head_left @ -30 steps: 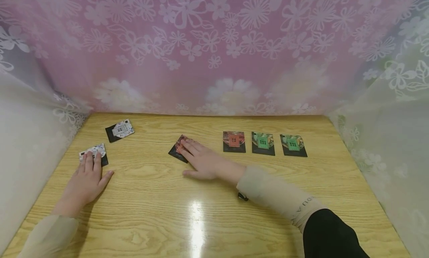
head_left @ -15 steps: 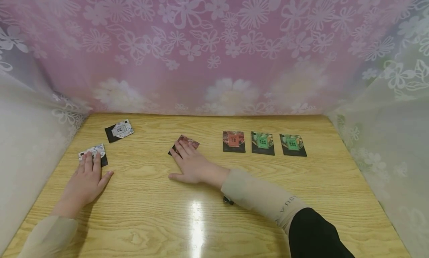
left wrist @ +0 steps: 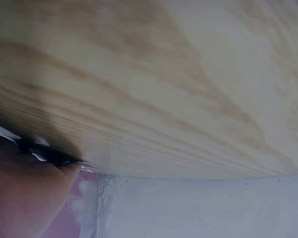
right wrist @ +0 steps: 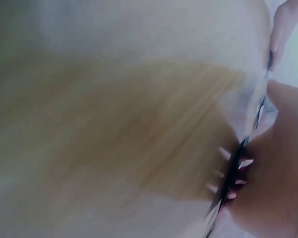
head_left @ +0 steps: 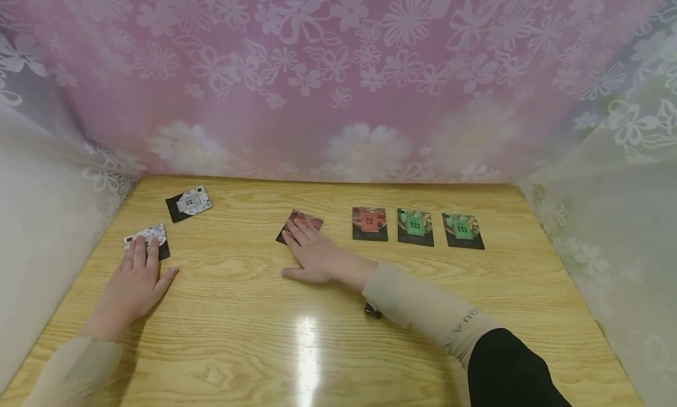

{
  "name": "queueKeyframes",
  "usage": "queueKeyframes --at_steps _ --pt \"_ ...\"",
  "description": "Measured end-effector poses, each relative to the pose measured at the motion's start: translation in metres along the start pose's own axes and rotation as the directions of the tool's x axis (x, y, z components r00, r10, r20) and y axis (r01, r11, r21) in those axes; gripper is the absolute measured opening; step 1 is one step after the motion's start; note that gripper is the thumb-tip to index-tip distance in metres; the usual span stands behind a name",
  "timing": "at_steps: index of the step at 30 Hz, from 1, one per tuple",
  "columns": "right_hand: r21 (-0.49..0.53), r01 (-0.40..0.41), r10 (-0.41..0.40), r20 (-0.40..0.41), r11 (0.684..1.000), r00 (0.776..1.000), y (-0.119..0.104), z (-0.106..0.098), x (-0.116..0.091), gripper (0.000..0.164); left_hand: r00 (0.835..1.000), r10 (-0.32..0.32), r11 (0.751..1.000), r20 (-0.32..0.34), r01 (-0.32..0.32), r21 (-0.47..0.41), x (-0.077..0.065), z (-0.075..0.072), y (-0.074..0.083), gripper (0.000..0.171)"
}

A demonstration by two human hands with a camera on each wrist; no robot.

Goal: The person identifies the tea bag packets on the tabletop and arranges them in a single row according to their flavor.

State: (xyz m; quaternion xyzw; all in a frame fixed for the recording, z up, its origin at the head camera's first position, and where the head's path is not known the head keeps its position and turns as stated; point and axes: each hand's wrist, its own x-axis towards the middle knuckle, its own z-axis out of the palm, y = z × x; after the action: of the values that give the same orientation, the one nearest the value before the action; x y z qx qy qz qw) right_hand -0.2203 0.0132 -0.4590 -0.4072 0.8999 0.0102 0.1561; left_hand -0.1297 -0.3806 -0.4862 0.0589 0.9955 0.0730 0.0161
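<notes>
Slanting from upper right to lower left in head view, flat red-and-black rectangular packet (head_left: 313, 218) is partly covered by nearer right hand (head_left: 315, 258), fingers straight, not clenched. Left hand (head_left: 134, 283) seen well apart leftward, straight fingers laid on thin white-and-black floral packet (head_left: 161, 233). Glossy yellow wood-grained table (head_left: 227, 330) is backed by pink floral curtain (head_left: 328, 110). Left wrist view: dark edge glimpsed beside hand. Right wrist view: wood grain blurred; finger pressure cannot be told.
</notes>
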Motion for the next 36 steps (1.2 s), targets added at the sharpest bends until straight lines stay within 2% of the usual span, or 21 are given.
queueKeyframes --at_steps 9,20,25,30,36 --pt "-0.072 0.122 -0.123 -0.023 0.99 0.992 0.037 0.002 -0.014 0.092 1.0 0.003 1.0 -0.005 -0.003 0.003 0.002 0.001 -0.002 0.086" --pt "-0.145 0.207 -0.217 -0.056 0.967 0.975 0.069 0.006 -0.025 0.089 1.0 -0.006 1.0 0.017 0.006 0.001 0.003 0.001 -0.001 0.086" --pt "-0.156 0.196 -0.21 -0.077 0.968 0.975 0.07 0.008 -0.03 0.089 1.0 -0.004 1.0 0.014 0.004 0.003 0.002 0.001 -0.001 0.086" --pt "-0.082 0.154 -0.162 -0.099 0.985 0.982 0.059 0.008 -0.038 0.093 1.0 0.003 1.0 -0.005 -0.003 -0.003 0.001 0.002 -0.001 0.086" --pt "0.022 0.078 -0.077 -0.03 0.997 0.997 0.043 0.009 -0.045 0.097 1.0 -0.005 1.0 0.01 0.005 -0.01 0.001 0.001 -0.001 0.086"
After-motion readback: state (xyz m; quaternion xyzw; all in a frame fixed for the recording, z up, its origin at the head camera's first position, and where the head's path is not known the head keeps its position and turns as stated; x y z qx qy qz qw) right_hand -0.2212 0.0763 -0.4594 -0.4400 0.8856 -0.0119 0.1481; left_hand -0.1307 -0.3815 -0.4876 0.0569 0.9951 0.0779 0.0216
